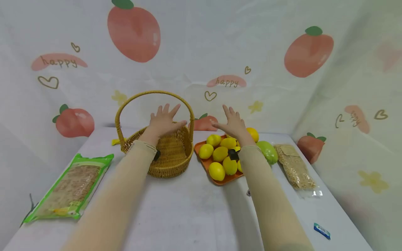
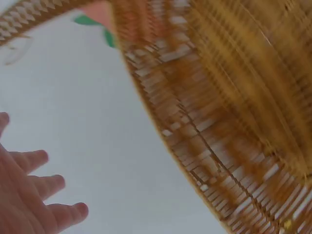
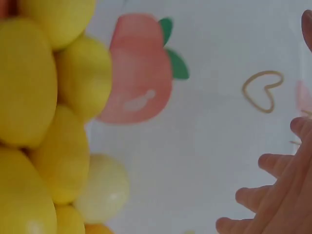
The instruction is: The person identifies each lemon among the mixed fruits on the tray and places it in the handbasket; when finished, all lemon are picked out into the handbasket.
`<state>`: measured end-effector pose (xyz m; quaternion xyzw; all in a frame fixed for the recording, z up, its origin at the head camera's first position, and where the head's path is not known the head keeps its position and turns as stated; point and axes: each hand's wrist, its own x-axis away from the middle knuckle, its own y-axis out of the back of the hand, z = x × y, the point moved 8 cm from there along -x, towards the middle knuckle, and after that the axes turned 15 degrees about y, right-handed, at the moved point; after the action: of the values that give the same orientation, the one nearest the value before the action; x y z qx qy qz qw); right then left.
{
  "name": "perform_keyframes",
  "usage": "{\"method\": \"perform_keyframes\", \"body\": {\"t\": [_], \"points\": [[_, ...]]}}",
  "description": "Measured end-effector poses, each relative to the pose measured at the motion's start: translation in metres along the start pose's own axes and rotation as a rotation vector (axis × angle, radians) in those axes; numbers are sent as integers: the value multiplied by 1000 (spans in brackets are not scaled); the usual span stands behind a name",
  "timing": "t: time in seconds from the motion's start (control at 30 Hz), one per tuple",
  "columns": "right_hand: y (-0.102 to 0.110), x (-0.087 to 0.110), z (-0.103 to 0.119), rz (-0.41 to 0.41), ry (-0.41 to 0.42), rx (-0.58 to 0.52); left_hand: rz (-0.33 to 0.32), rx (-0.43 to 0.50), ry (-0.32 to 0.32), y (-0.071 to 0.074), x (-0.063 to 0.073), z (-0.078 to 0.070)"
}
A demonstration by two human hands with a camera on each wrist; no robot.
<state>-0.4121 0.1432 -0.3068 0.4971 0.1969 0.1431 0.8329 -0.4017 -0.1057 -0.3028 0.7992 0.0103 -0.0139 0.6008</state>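
Note:
Fingers spread, my left hand (image 1: 164,121) is held up over the wicker basket (image 1: 169,170), inside the arch of its tall handle. In the left wrist view the splayed fingers (image 2: 48,187) stand apart from the basket's woven side (image 2: 195,146). My right hand (image 1: 233,124), also spread and holding nothing, hovers over the orange tray (image 1: 216,182) heaped with several lemons (image 1: 216,171). The right wrist view shows lemons (image 3: 27,83) on the left and the extended fingers (image 3: 258,195) away from them. The right forearm hides part of the tray.
Behind the right forearm lie an orange fruit (image 1: 252,134) and a green fruit (image 1: 267,152). A clear bag of grain (image 1: 295,167) is at the right, with a small blue packet (image 1: 322,231) nearer. A green-edged bag (image 1: 70,186) lies at the left. Patterned cloth (image 1: 194,45) walls the table (image 1: 188,216).

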Motion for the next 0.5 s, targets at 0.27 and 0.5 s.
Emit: {"method": "perform_keyframes", "body": {"t": [0.27, 0.5], "points": [[6, 40, 9, -158, 36, -397, -65, 356, -70, 26, 53, 11], [-11, 77, 15, -258, 110, -609, -326, 719, -77, 41, 106, 47]]}}
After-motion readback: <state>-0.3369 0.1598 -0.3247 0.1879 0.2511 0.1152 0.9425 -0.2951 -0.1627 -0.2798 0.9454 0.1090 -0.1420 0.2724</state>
